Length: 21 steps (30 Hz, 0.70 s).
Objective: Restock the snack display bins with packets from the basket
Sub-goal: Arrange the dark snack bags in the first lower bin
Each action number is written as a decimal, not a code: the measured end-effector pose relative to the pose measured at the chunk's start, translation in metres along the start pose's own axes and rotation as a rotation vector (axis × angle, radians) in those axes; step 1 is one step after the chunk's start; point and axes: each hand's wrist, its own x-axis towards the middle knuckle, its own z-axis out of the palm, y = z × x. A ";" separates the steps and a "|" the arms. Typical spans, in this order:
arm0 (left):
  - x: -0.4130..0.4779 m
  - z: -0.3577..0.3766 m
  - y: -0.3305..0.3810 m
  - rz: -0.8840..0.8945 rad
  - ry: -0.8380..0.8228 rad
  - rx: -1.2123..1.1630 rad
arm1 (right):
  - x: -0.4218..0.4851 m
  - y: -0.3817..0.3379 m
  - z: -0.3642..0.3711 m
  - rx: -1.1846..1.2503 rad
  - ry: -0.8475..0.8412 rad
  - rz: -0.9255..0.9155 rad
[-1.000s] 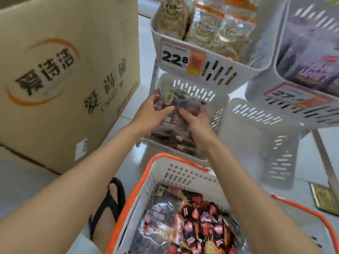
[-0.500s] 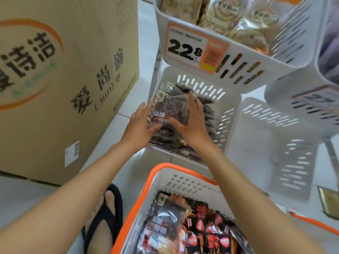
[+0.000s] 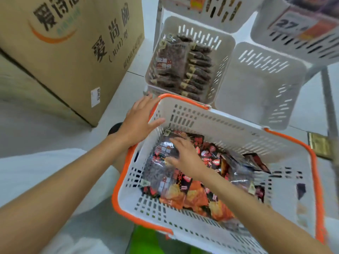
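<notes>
**Head view, near to far.** Nearest the camera, two bare forearms reach forward over a white slotted basket [image 3: 220, 123] with an orange rim. Glossy snack packets [image 3: 194, 197] printed in black, red and orange lie heaped on its bottom, mostly toward the left side.

The right hand [image 3: 185, 156] is inside the basket, palm down above the heap. Its fingers [image 3: 176, 142] are spread and only slightly bent over a clear packet [image 3: 157, 173] of dark contents lying on top. Motion blur leaves it unclear whether the fingertips touch this packet, but they do not appear to close on it.

The left hand [image 3: 139, 123] rests on the basket's far left corner. Its fingers are extended and splayed across the orange rim, and the thumb lies against the inner face of the wall, flat rather than gripping.

Just beyond the basket, two pale slotted display bins stand side by side. The left bin [image 3: 225, 52] holds dark packets [image 3: 183, 66] packed in overlapping rows. The right bin [image 3: 256, 88] shows its slotted walls and bottom.

To the left, a large cardboard box [image 3: 73, 57] printed with Chinese characters and an orange arc stands on the pale tiled floor [image 3: 135, 59].

Farthest, at the top edge, an upper left bin [image 3: 229, 15] and an upper right bin [image 3: 293, 43] overhang the lower pair. The latter carries a blurred price label [image 3: 300, 24] beginning "27".
</notes>
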 end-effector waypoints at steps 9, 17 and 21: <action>-0.036 0.007 0.033 0.130 0.048 0.082 | -0.039 -0.003 0.012 0.501 0.063 0.131; -0.030 0.062 0.076 -0.479 -0.216 -0.812 | -0.062 0.020 -0.061 1.063 0.186 0.349; -0.024 0.072 0.061 -0.544 -0.201 -0.772 | -0.088 0.073 -0.082 0.500 0.326 0.393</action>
